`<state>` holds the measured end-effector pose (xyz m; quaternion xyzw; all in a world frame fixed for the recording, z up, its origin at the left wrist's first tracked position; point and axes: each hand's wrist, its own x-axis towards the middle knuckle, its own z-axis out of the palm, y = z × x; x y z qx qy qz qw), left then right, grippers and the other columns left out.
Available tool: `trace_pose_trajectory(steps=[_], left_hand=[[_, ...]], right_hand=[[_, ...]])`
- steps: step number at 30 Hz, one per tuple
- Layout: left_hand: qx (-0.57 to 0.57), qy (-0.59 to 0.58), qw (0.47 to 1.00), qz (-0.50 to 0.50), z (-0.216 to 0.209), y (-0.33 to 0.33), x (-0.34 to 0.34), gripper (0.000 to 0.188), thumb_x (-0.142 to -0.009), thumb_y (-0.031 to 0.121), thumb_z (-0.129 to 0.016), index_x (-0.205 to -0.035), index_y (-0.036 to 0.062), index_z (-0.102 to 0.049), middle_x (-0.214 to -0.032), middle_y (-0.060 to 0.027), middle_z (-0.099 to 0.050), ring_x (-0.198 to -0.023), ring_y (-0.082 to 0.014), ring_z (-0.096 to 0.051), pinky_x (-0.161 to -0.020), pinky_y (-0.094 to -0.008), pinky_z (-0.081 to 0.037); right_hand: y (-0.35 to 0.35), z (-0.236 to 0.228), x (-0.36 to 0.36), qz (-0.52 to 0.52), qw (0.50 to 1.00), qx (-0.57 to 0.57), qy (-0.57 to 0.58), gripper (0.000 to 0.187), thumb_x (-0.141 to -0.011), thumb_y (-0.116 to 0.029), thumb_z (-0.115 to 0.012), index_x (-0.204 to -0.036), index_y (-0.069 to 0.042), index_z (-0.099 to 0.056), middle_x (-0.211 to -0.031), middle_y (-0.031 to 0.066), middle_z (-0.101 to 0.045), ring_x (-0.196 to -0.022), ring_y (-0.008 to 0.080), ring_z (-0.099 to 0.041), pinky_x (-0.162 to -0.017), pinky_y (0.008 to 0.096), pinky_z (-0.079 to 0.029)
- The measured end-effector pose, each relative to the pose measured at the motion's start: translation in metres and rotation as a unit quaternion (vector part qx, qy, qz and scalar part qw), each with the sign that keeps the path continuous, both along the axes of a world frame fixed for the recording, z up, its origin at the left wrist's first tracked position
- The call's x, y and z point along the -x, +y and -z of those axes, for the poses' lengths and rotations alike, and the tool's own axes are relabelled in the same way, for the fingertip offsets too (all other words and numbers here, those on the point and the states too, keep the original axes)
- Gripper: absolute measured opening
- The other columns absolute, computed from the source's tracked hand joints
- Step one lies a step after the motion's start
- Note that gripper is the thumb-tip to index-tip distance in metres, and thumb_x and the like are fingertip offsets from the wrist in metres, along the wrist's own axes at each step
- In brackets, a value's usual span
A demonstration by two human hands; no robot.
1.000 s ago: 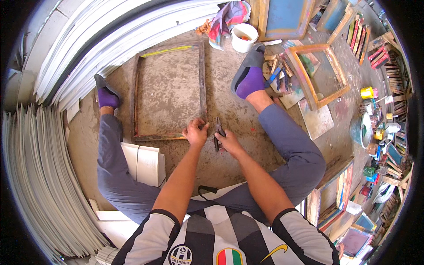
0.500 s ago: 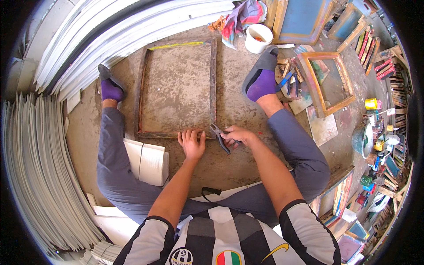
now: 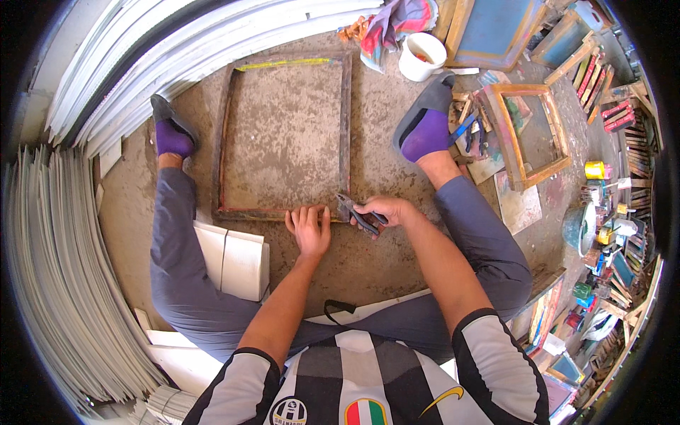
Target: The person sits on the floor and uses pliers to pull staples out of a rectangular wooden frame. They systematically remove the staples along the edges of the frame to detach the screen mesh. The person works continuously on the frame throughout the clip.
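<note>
A dark, worn wooden frame (image 3: 346,127) lies flat on the floor between my legs, with a yellow streak along its far bar. My left hand (image 3: 309,230) rests on its near bar, close to the right corner, fingers bent over the wood and slightly apart. In my right hand (image 3: 383,214) is a pair of pliers (image 3: 362,219) with dark handles. The jaws sit at the frame's near right corner. Whether they grip anything there is too small to tell.
A white bundle (image 3: 244,265) lies beside my left leg. Stacked white sheets (image 3: 60,283) line the left side. Ahead stand a white bucket (image 3: 418,60) and a crumpled cloth (image 3: 397,25). A second wooden frame (image 3: 506,134) and hand tools lie past my right foot; paint containers (image 3: 595,170) crowd the right.
The pliers have moved slightly left and up onto the frame's corner, their handles now closer together. My left hand stays on the near bar. The whole view has shifted a little.
</note>
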<state>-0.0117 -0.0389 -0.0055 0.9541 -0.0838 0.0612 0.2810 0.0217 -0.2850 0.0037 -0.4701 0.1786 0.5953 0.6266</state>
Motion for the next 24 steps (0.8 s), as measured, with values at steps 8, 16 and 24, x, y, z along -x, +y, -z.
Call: trace_pose_trajectory(steps=[8, 16, 24], left_hand=[[-0.053, 0.010, 0.996, -0.071, 0.001, -0.013, -0.030, 0.024, -0.099, 0.031, -0.055, -0.111, 0.0112, -0.064, -0.120, -0.0115, -0.058, -0.125, -0.0349, -0.046, -0.112, -0.0609, -0.021], [-0.118, 0.021, 0.989, -0.091, 0.008, -0.020, -0.036, 0.029, -0.098, 0.027, -0.057, -0.125, 0.0149, -0.055, -0.133, -0.0095, -0.053, -0.135, -0.0337, -0.041, -0.111, -0.0608, -0.024], [-0.103, 0.051, 0.990, -0.082, 0.007, -0.021, -0.038, 0.031, -0.099, 0.024, -0.055, -0.128, 0.0137, -0.053, -0.138, -0.0126, -0.049, -0.139, -0.0334, -0.035, -0.114, -0.0603, -0.021]], right_hand=[[0.010, 0.005, 0.014, 0.038, 0.997, 0.052, -0.044, 0.045, -0.100, -0.049, -0.055, -0.103, -0.006, -0.066, -0.072, 0.0078, -0.067, -0.057, 0.0179, -0.063, -0.050, 0.0351, -0.051], [0.027, -0.018, 0.016, 0.073, 0.985, 0.141, -0.068, 0.042, -0.099, -0.047, -0.058, -0.095, -0.006, -0.064, -0.066, 0.0081, -0.064, -0.048, 0.0177, -0.058, -0.041, 0.0340, -0.042], [0.037, -0.038, 0.005, 0.024, 0.976, 0.209, -0.063, 0.040, -0.100, -0.042, -0.058, -0.094, -0.003, -0.062, -0.065, 0.0097, -0.062, -0.047, 0.0208, -0.058, -0.040, 0.0374, -0.043]])
